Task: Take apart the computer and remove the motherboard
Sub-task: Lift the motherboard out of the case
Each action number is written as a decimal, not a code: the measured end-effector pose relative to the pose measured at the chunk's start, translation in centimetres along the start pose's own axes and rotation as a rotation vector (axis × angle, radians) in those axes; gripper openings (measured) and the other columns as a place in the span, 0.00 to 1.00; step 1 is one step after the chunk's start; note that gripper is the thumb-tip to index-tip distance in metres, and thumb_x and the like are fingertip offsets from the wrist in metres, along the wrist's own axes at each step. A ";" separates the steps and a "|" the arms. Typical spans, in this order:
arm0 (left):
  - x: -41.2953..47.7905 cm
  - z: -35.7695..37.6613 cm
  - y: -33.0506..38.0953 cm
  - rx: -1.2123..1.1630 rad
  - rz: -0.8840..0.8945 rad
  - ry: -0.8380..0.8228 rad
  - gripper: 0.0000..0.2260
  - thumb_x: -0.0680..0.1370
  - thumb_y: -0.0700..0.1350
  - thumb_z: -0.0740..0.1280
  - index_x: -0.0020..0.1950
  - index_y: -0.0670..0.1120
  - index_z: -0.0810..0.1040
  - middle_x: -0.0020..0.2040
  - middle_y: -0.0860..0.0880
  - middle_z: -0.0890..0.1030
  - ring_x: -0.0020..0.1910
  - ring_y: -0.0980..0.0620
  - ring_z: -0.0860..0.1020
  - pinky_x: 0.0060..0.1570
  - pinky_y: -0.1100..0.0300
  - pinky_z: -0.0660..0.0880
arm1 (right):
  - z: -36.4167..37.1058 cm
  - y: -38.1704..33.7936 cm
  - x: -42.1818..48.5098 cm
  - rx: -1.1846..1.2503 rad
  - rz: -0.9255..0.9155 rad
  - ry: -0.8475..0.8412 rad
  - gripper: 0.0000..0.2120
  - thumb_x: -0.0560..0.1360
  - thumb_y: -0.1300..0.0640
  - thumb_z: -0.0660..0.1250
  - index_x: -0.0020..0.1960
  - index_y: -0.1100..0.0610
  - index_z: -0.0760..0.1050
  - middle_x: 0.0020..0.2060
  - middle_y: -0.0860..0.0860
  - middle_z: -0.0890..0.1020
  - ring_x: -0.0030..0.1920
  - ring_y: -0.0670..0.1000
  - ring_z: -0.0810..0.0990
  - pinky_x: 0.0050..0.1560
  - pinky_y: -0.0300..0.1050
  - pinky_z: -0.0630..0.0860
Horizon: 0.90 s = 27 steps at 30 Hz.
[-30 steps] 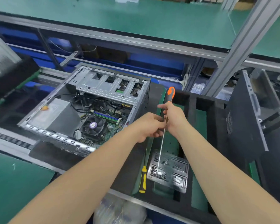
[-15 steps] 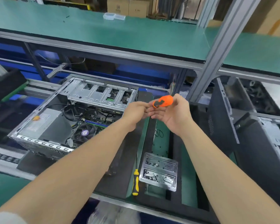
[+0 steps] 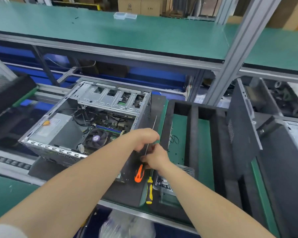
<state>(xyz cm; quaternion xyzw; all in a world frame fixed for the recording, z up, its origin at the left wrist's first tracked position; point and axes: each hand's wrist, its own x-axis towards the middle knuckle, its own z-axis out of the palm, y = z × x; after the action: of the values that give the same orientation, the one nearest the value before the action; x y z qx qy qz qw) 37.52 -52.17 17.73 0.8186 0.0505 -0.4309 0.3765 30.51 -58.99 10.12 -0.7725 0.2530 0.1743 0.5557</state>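
Head view. We hold a long screwdriver (image 3: 139, 174) in both hands just right of the open case (image 3: 86, 124). Our right hand (image 3: 156, 158) pinches the shaft where it meets the orange handle, which points back toward us; our left hand (image 3: 144, 138) is curled round the shaft further up, fingers wrapped on the metal. The thin shaft runs up and away, and its tip shows beyond the left knuckles, just beside the case's right wall.

The motherboard (image 3: 108, 133) lies flat on the case floor, seated, with the fan (image 3: 96, 138) and cables on top of it. It sits to the left of the hands and below them; the left hand is the nearer.

The tool's long axis runs roughly along the case wall, not down into it. We judge that the tip must swing left and tilt downward to reach the board's screws, which are too small to make out here.

A second, yellow-handled screwdriver (image 3: 149, 189) lies untouched on the tray (image 3: 203, 152), beside a screw box (image 3: 163, 183).
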 end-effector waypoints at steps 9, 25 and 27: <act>-1.9 -2.2 0.5 -0.136 0.340 0.054 0.10 0.83 0.39 0.59 0.60 0.45 0.78 0.56 0.45 0.80 0.52 0.46 0.80 0.50 0.54 0.79 | 2.4 0.7 -0.1 -0.284 -0.133 0.083 0.16 0.68 0.57 0.79 0.51 0.58 0.76 0.48 0.53 0.82 0.48 0.56 0.81 0.47 0.48 0.79; -4.4 -23.2 -11.4 0.450 0.487 0.607 0.09 0.76 0.42 0.69 0.46 0.56 0.86 0.44 0.56 0.86 0.41 0.59 0.82 0.41 0.65 0.77 | 3.7 -16.2 -1.1 -0.377 -0.728 0.291 0.06 0.78 0.53 0.64 0.51 0.50 0.79 0.41 0.44 0.82 0.40 0.45 0.80 0.37 0.41 0.73; -3.8 -24.4 -12.8 0.736 0.515 0.490 0.11 0.75 0.46 0.70 0.55 0.57 0.85 0.51 0.55 0.86 0.51 0.55 0.83 0.52 0.62 0.76 | 6.6 -17.3 -0.9 -0.569 -0.721 0.143 0.08 0.78 0.53 0.66 0.52 0.52 0.82 0.43 0.48 0.84 0.44 0.51 0.82 0.42 0.44 0.76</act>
<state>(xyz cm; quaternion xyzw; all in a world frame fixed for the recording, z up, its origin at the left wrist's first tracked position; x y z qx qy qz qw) 46.23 -26.08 21.65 0.9597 -0.2213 -0.1089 0.1345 39.97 -48.17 21.79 -0.9429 -0.0518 -0.0210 0.3283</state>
